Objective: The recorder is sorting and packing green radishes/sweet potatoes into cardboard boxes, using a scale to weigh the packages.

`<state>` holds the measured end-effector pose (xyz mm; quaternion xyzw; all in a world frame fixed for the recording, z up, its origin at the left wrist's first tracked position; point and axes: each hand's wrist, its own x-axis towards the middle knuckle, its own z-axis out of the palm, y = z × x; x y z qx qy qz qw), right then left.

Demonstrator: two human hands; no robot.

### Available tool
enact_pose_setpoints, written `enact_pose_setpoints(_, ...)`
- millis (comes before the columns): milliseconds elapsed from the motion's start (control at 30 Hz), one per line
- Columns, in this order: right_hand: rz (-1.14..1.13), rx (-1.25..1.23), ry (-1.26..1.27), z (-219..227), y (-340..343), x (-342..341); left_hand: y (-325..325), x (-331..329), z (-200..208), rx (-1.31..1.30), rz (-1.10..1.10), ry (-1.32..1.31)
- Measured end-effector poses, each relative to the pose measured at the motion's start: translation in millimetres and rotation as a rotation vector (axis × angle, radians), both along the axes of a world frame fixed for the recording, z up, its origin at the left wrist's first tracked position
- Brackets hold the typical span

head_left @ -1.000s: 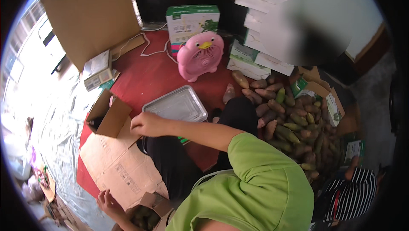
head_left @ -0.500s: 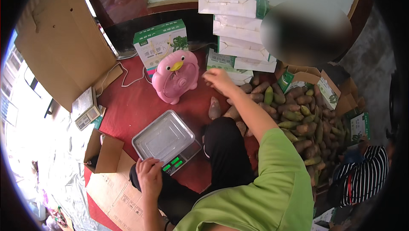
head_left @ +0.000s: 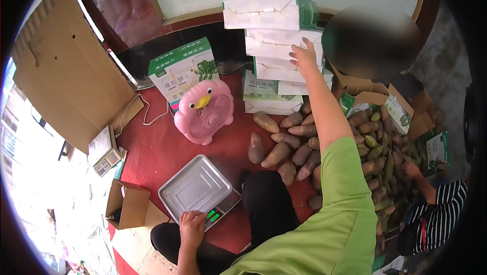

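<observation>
Fingers (head_left: pixel 299 50) of right hand (head_left: pixel 304 58) touch stacked white cardboard boxes (head_left: pixel 276 47).

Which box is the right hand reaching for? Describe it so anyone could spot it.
Start at the stack of white boxes against the back wall, behind the sweet potato pile. The right hand rests on the second box from the top, under the top box with its green end.
</observation>
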<state>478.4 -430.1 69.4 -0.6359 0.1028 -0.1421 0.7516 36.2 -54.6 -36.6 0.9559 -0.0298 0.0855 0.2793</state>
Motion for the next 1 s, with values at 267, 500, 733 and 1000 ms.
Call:
enact_pose_setpoints(267, -0.033, -0.018, -0.028, 8, -3, 64, 6, 8, -9, 0.080, 0.033, 0.020)
enact_pose_setpoints(500, -0.264, -0.401, -0.242, -25, 33, 109, 6, 15, -10, 0.100, 0.055, 0.047)
enact_pose_setpoints(733, 0.032, -0.704, -0.309, -5, 108, 77, 5, 18, -8, 0.070, 0.072, 0.082)
enact_pose_setpoints(1000, 0.030, -0.721, -0.366, 3, 127, 96, 6, 21, -10, 0.064, 0.086, 0.116)
